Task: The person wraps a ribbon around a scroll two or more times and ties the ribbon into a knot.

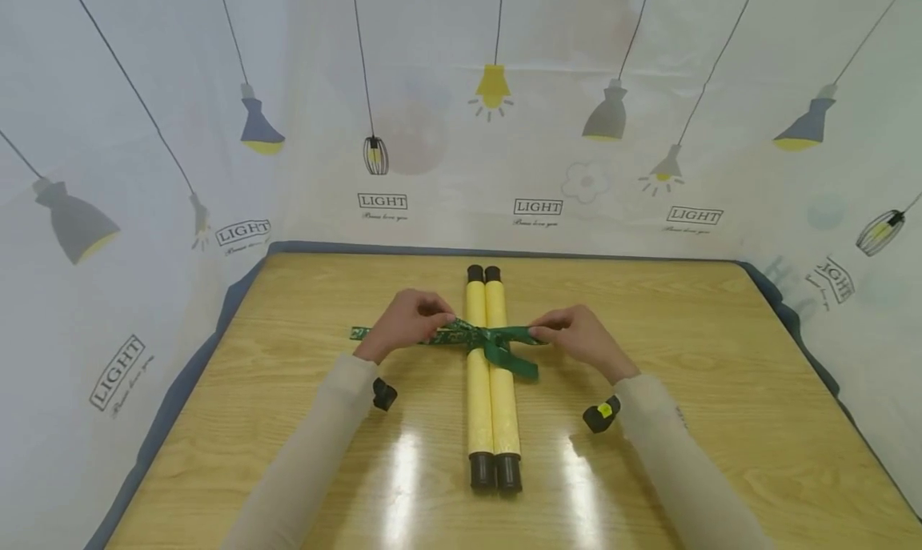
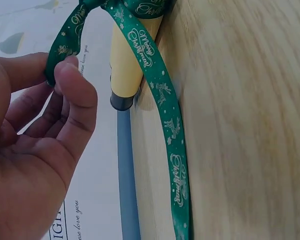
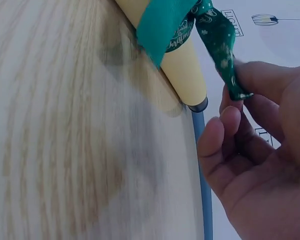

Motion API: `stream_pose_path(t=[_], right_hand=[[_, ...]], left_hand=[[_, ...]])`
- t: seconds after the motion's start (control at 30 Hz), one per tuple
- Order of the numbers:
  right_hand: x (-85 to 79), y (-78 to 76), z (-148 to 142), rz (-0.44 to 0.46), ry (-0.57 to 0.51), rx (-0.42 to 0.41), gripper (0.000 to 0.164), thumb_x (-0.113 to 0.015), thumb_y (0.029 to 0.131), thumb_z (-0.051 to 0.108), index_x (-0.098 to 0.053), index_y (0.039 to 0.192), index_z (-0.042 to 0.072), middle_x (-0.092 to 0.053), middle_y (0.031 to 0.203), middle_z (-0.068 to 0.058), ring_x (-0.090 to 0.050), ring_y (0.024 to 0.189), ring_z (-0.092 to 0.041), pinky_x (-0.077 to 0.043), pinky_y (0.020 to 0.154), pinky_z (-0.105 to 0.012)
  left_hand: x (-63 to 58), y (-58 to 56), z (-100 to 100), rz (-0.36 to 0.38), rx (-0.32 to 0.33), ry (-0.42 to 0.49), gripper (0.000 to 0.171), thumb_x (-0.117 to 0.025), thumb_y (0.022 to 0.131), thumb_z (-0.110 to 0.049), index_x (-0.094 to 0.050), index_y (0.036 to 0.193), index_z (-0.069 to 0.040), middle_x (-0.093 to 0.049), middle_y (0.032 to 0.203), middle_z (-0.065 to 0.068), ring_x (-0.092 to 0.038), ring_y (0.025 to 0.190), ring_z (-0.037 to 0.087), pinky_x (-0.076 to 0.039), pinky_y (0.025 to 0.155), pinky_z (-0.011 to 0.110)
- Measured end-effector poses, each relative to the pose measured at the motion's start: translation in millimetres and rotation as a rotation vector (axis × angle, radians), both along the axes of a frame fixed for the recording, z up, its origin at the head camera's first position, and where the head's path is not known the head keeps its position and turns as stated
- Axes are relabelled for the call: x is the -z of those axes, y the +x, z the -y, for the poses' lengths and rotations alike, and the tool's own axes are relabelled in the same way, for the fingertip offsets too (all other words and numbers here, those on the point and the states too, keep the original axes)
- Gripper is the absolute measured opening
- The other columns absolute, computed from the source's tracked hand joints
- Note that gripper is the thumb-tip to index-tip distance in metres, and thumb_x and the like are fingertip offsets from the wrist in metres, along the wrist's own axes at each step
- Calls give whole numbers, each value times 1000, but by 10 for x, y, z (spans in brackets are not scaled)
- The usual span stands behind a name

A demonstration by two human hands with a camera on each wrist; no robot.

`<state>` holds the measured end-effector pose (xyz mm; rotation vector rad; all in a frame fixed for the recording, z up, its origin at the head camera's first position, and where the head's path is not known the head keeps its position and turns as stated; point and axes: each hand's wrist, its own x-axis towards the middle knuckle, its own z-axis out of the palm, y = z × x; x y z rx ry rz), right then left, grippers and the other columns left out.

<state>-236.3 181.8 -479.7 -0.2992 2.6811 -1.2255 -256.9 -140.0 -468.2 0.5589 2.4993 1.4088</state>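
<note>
Two pale yellow tubes (image 1: 479, 406) with black end caps lie side by side on the table. A green ribbon (image 2: 162, 92) printed with "Merry Christmas" and reindeer is knotted around their middle. To the left of the knot, my left hand (image 1: 409, 319) pinches a loop of the ribbon between thumb and fingers. On the other side, my right hand (image 1: 582, 340) pinches another loop by its end. One loose tail trails left across the table; the shorter tail (image 1: 515, 363) hangs to the right over a tube. The knot's far side is hidden.
The wooden table (image 1: 302, 454) has a blue-grey edging (image 1: 194, 366) along its sides and back. White sheeting (image 1: 461, 166) printed with lamps surrounds it. A dark wrist device (image 1: 601, 415) sits at each sleeve.
</note>
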Motion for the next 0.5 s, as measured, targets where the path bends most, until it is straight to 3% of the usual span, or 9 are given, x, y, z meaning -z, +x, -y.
stream_pose_path(t=[0.13, 0.27, 0.5], right_hand=[[17, -9, -49, 2, 28, 22, 33, -71, 86, 49, -78, 102, 20, -71, 102, 3, -62, 92, -18, -50, 77, -35], [45, -7, -111, 7, 32, 88, 33, -71, 87, 46, -78, 101, 17, -71, 102, 0, -61, 92, -20, -49, 78, -36], [91, 56, -226, 47, 3, 145, 33, -67, 91, 41, -76, 103, 12, -69, 107, -5, -58, 98, -23, -46, 81, -37]], left_hand=[[28, -3, -9, 29, 1, -9, 16, -61, 99, -22, -70, 101, -10, -67, 89, 16, -64, 71, 28, -55, 64, 48], [86, 8, -9, 58, -35, -6, 15, -60, 99, -20, -68, 101, -7, -67, 91, 10, -65, 74, 26, -55, 62, 43], [167, 45, 11, 97, -96, -7, 16, -60, 98, -21, -70, 99, -9, -65, 82, 12, -57, 64, 24, -48, 55, 33]])
